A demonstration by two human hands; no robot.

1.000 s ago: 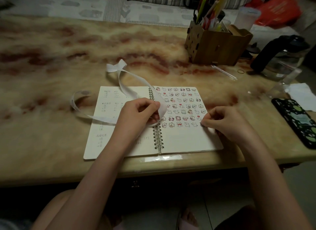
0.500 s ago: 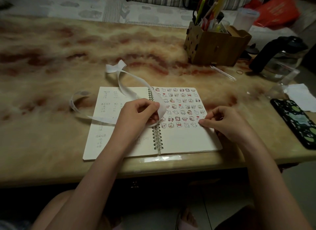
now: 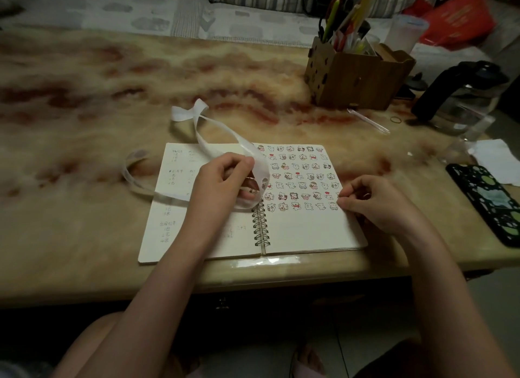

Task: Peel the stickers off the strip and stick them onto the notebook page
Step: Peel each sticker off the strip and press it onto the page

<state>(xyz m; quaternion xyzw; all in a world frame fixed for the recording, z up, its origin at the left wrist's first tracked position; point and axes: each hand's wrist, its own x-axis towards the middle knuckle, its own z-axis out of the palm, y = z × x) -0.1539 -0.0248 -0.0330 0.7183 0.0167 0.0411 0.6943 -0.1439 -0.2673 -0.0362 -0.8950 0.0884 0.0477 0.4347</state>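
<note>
The strip (image 3: 184, 114) starts as a slack loop on the counter (image 3: 84, 223) at nine o'clock of the notebook (image 3: 306, 231). It crosses the written left page, rises to a twist at eleven o'clock, and curves back down into the left hand (image 3: 222, 180). That hand rests over the inner edge of the left page with its fingers curled round the strip, bowing it out over the spiral binding. At least one unpeeled sticker (image 3: 264, 181) shows on the bowed stretch.

On the right page the placed stickers (image 3: 301, 178) fill the upper half in tidy rows, and the lower half is bare. The right hand (image 3: 377, 206) lies at three o'clock of the page, well apart from the left hand. Its fingers are curled and its fingertips (image 3: 341, 201) meet at the right end of the lowest row. Whether a sticker sits beneath them is too small to tell.

This looks like the placing step: one sticker is being pressed down to close out the bottom row. The task seems roughly half done.

Next, the right hand would need to cross to the bowed strip and lift a sticker's edge with a nail while the left hand keeps the backing taut. It would then start a new row at the page's left margin, lined up under the row above.

A wooden pen holder (image 3: 357, 79) stands at one o'clock, and a phone (image 3: 489, 206) lies at three o'clock. Both are clear of the work.
</note>
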